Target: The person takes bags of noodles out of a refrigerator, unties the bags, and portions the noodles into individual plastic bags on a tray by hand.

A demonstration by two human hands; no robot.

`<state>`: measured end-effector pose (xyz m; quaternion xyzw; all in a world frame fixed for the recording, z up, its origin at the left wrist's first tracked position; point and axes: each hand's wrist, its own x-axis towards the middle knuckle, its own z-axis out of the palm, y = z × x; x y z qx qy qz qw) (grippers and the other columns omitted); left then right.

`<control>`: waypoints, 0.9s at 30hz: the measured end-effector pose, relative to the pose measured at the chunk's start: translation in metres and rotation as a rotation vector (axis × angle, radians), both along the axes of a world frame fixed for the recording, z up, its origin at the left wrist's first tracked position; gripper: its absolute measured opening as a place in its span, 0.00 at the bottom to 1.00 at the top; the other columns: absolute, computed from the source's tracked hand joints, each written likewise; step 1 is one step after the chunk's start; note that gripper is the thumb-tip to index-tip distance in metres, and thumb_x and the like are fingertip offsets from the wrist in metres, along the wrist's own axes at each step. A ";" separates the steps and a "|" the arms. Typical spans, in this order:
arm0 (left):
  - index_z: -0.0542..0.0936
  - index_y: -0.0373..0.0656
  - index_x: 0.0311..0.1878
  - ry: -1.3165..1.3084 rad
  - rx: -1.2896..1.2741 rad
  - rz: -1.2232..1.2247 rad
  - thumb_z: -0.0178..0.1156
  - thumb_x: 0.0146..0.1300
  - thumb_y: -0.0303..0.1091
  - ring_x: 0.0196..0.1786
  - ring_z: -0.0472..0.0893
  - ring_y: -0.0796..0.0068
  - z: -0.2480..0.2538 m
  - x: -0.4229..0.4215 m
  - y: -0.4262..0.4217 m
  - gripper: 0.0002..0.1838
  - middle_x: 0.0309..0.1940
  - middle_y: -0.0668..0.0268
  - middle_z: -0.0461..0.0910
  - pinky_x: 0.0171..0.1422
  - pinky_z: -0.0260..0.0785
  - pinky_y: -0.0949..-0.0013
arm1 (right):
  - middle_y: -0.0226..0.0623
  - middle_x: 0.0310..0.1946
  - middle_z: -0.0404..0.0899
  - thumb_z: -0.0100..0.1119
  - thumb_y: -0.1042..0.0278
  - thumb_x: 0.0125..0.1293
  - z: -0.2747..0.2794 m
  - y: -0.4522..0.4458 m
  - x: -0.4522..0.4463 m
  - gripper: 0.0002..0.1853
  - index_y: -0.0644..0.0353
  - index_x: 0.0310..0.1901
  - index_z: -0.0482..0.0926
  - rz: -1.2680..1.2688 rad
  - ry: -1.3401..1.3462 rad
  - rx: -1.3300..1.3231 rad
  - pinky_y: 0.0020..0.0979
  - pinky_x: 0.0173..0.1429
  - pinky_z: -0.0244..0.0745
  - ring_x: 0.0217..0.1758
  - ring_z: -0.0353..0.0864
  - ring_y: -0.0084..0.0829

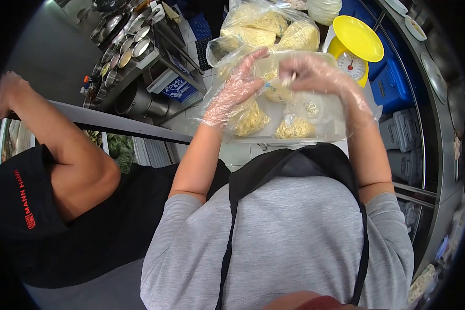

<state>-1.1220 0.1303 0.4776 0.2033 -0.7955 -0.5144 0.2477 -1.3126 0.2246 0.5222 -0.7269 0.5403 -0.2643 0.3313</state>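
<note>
My left hand [236, 93], in a clear plastic glove, is over the left side of a translucent tub [329, 116], its fingers apart and nothing seen in its grip. My right hand [315, 76], gloved too and blurred, is bent over the tub's back right part, with something small and whitish at its fingertips. Between the hands lies a bag with blue print [276, 92]. In the tub are a bag of noodles [250, 121] at the left, a smaller knotted bag of noodles [294, 128] near the front, and a few loose noodles [311, 108].
Large bags of noodles [263, 31] sit behind the tub. A yellow scale [352, 62] with a round pan stands at the back right, near blue bins [390, 85]. A co-worker's bare arm [72, 139] reaches along the left. Metal pans [125, 57] fill a rack at the back left.
</note>
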 end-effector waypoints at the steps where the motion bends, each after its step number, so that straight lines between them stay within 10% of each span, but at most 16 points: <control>1: 0.58 0.47 0.66 0.019 0.058 -0.020 0.50 0.45 0.20 0.28 0.69 0.86 0.003 -0.003 0.002 0.39 0.60 0.58 0.64 0.36 0.68 0.77 | 0.36 0.27 0.72 0.57 0.75 0.48 0.011 -0.006 0.000 0.08 0.62 0.32 0.71 -0.004 0.003 -0.004 0.29 0.37 0.70 0.32 0.73 0.31; 6: 0.52 0.48 0.67 0.021 0.014 0.026 0.51 0.45 0.21 0.29 0.71 0.84 -0.017 -0.010 -0.010 0.42 0.61 0.59 0.60 0.35 0.69 0.75 | 0.39 0.42 0.77 0.62 0.70 0.46 0.009 -0.035 -0.003 0.19 0.53 0.44 0.75 -0.146 0.393 -0.257 0.36 0.51 0.70 0.48 0.75 0.39; 10: 0.51 0.49 0.67 0.131 0.148 -0.041 0.51 0.45 0.22 0.29 0.72 0.83 -0.009 -0.010 -0.002 0.41 0.61 0.58 0.60 0.36 0.70 0.73 | 0.40 0.45 0.76 0.58 0.73 0.49 0.015 -0.051 -0.017 0.22 0.54 0.50 0.72 -0.094 0.214 -0.228 0.34 0.55 0.67 0.51 0.73 0.39; 14: 0.52 0.49 0.67 0.102 0.197 0.000 0.51 0.46 0.23 0.29 0.72 0.83 -0.003 -0.010 0.002 0.41 0.60 0.57 0.62 0.36 0.70 0.73 | 0.39 0.45 0.76 0.59 0.71 0.47 0.017 -0.067 -0.013 0.25 0.53 0.52 0.71 -0.011 0.637 0.142 0.31 0.53 0.69 0.48 0.75 0.33; 17: 0.59 0.48 0.64 -0.152 0.067 0.018 0.51 0.46 0.24 0.30 0.72 0.82 -0.014 -0.009 -0.013 0.36 0.50 0.59 0.71 0.37 0.70 0.73 | 0.39 0.37 0.78 0.59 0.73 0.44 0.026 -0.072 -0.031 0.20 0.56 0.44 0.74 -0.084 0.735 0.222 0.31 0.43 0.71 0.40 0.77 0.31; 20: 0.67 0.46 0.61 0.058 -0.666 0.027 0.50 0.46 0.23 0.29 0.72 0.82 -0.021 -0.012 -0.018 0.32 0.36 0.63 0.76 0.39 0.70 0.73 | 0.33 0.17 0.73 0.60 0.77 0.39 0.043 -0.066 -0.046 0.08 0.59 0.24 0.72 -0.004 0.625 -0.062 0.33 0.26 0.66 0.24 0.74 0.29; 22: 0.71 0.46 0.58 -0.181 0.192 0.086 0.50 0.46 0.23 0.33 0.72 0.81 0.006 -0.012 0.000 0.30 0.38 0.64 0.76 0.42 0.70 0.73 | 0.35 0.19 0.72 0.59 0.78 0.40 0.056 -0.064 -0.029 0.09 0.61 0.25 0.70 -0.041 0.614 -0.031 0.34 0.29 0.66 0.26 0.72 0.30; 27: 0.64 0.47 0.63 -0.101 0.355 0.083 0.50 0.47 0.23 0.37 0.72 0.81 0.014 -0.015 0.007 0.34 0.60 0.63 0.63 0.41 0.69 0.73 | 0.37 0.29 0.76 0.61 0.76 0.42 0.050 -0.049 -0.006 0.16 0.60 0.37 0.74 -0.084 0.512 -0.210 0.33 0.40 0.70 0.35 0.75 0.34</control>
